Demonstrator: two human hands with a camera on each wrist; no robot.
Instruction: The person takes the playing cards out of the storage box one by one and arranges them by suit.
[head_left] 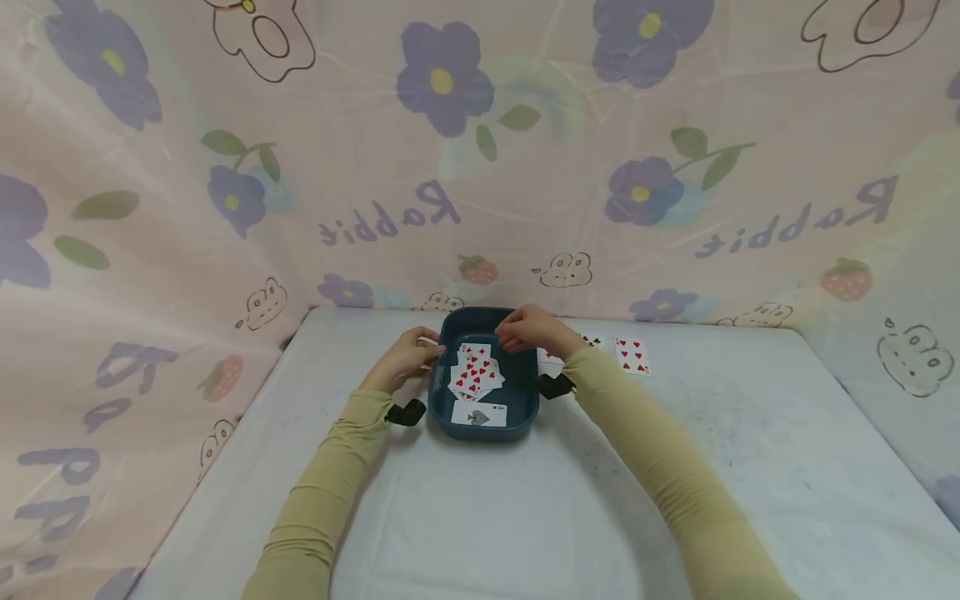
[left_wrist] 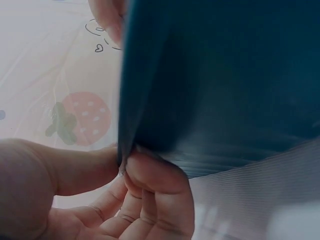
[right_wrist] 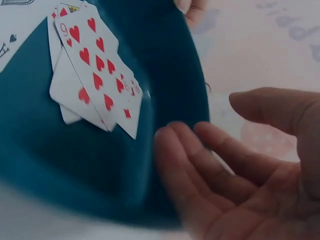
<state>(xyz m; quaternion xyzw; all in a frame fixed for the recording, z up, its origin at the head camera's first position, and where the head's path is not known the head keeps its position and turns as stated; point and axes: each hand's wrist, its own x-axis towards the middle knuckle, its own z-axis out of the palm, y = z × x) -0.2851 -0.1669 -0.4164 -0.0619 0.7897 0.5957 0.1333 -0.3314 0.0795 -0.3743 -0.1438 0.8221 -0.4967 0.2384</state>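
Note:
A dark blue tray (head_left: 480,434) with rounded corners lies between both hands. Inside it, face-up playing cards (head_left: 476,377) overlap in a loose pile, the nine of hearts (right_wrist: 95,70) on top. An ace of spades (head_left: 480,414) lies apart at the tray's near end. My left hand (head_left: 405,358) pinches the left rim between thumb and fingers, as the left wrist view shows close up. Over the far right side is my right hand (head_left: 534,330). Its fingers (right_wrist: 220,160) are relaxed against the tray's wall, thumb spread away, nothing held between them.
Right of the tray, more cards lie face up on the white table (head_left: 495,517): a six of hearts (head_left: 632,356), a black-suited card (head_left: 594,341) and a red-suited card (head_left: 549,357) partly hidden by the right arm. Printed cloth (head_left: 525,167) rises behind the table and along its sides.

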